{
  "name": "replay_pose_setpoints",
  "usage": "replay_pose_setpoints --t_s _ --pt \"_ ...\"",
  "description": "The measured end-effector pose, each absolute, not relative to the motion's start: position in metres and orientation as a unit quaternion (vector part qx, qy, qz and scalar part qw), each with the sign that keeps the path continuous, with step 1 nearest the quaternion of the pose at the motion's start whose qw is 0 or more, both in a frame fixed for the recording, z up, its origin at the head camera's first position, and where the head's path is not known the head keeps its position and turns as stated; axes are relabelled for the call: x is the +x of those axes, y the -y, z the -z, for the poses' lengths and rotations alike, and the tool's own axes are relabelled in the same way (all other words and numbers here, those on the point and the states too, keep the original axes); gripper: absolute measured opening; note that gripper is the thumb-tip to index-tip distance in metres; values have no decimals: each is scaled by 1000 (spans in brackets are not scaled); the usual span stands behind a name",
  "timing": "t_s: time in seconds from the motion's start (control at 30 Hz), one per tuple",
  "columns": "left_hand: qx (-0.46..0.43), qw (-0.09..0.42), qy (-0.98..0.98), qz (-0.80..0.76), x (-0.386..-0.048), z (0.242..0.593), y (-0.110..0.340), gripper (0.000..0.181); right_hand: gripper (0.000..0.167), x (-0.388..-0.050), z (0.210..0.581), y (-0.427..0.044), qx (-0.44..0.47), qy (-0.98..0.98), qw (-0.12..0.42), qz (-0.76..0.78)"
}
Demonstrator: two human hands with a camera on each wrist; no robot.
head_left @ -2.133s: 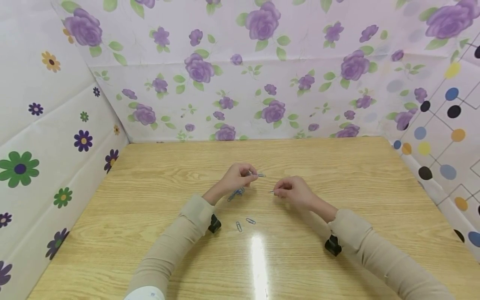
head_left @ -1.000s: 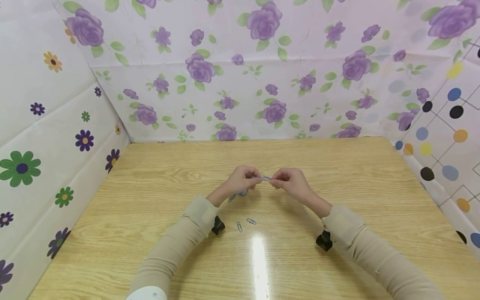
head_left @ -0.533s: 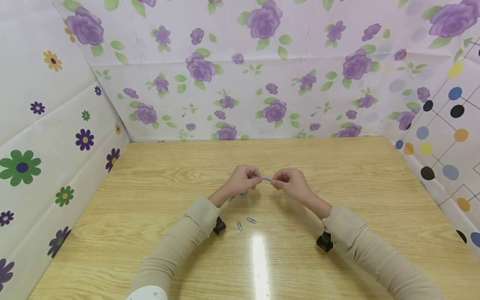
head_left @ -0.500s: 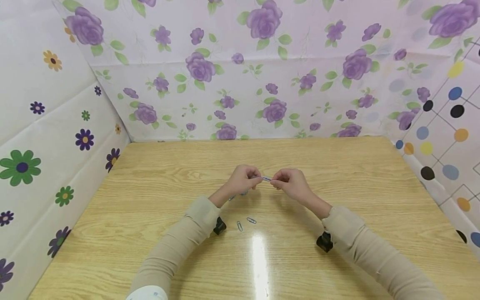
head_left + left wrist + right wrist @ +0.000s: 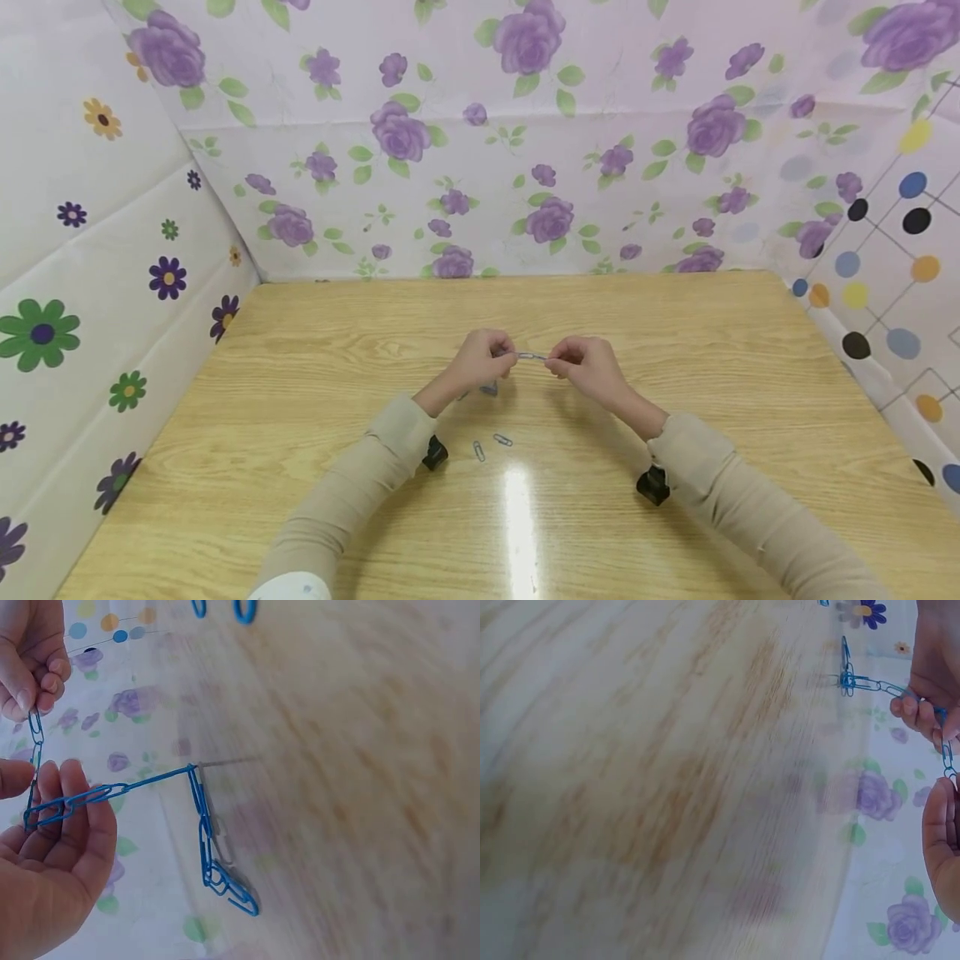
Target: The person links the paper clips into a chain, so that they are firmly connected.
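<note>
A chain of blue paper clips (image 5: pixel 97 793) runs through my left hand (image 5: pixel 480 360), whose thumb and fingers pinch it near one end. From there the rest of the chain hangs down, its tail lying bunched on the table in the left wrist view. To the right, my right hand (image 5: pixel 588 367) pinches a paper clip (image 5: pixel 36 727) at the chain's end. Between the two hands the linked paper clips (image 5: pixel 531 356) are drawn out in a nearly straight line above the table. In the head view the left hand and wrist hide part of the hanging chain.
Two loose paper clips, one upright in view (image 5: pixel 479 451) and one slanted (image 5: pixel 502 439), lie on the wooden table (image 5: pixel 300 375) nearer the body. A flowered cloth (image 5: pixel 465 167) hangs behind the table's far edge, with patterned sheets at both sides.
The hands, first apart with a separate paper clip in the right, came together at the chain's end. Now they have drawn slightly apart, and a longer linked stretch shows between them.
</note>
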State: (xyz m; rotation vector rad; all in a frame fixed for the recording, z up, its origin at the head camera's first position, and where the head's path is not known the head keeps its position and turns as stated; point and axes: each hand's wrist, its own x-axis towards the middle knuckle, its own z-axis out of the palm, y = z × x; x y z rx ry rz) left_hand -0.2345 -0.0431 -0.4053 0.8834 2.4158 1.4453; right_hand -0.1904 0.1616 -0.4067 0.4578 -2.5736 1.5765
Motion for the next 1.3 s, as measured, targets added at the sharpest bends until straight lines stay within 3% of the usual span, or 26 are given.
replay_pose_setpoints --t_s 0.33,0.57,0.7,0.93,1.3 --pt "296 171 -779 -526 -233 401 47 26 10 -188 400 -163 134 814 6 -565" --pt "366 139 -776 -495 -229 403 45 19 9 -172 378 -153 164 804 4 -571" --pt "366 122 -775 -501 -225 402 48 17 12 -176 386 -151 162 797 -7 -581" --pt "319 109 -774 -536 -221 402 66 14 16 -175 404 -149 163 821 -76 -542" --pt "294 104 -752 -580 -193 377 85 14 12 -161 425 -133 249 856 -169 -419"
